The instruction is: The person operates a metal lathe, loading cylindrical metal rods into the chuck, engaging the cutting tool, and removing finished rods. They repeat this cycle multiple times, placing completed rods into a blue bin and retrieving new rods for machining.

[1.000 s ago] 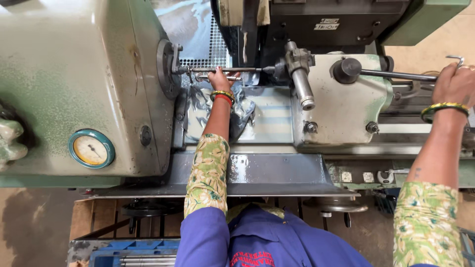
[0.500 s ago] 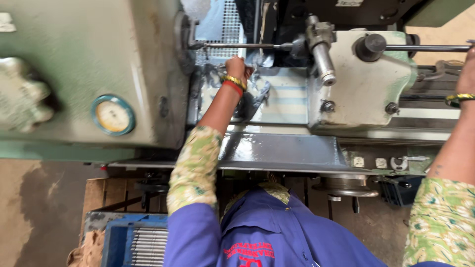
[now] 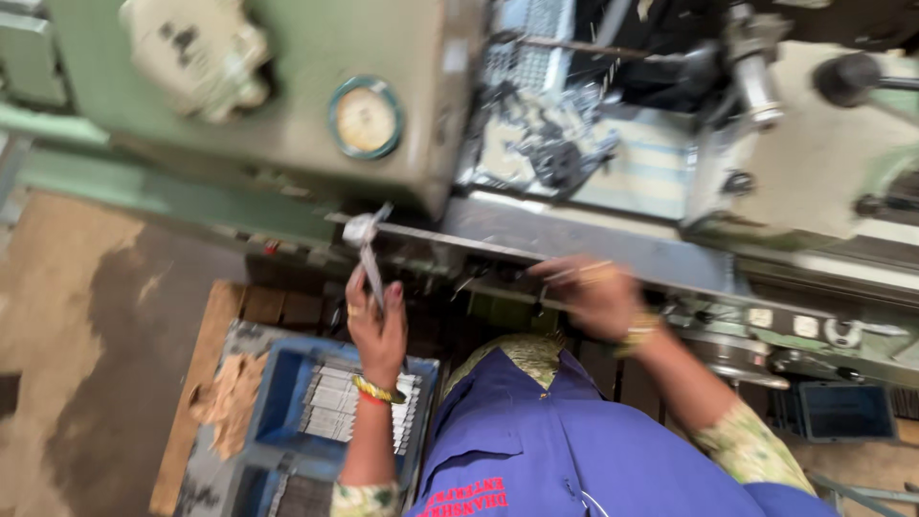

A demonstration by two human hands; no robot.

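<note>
My left hand is raised in front of the green lathe and is closed on a slim grey metal piece that sticks up from my fingers. Its upper end reaches a long thin rod running along the lathe's front edge. My right hand is blurred, hovering at the lathe's front rail with the fingers partly spread. Whether it holds anything is unclear. Below my left wrist sits a blue crate with several grey metal rods lying in it.
A round gauge is on the headstock face. Tangled metal swarf lies on the lathe bed, with the tool post at the upper right. A wooden pallet and a crumpled rag are beside the crate. A small dark blue bin stands at the right.
My left hand came off the lathe bed and down to the machine's front, now gripping a metal piece. My right hand moved left and down from the right-side handle. The view tilted down toward the floor.
</note>
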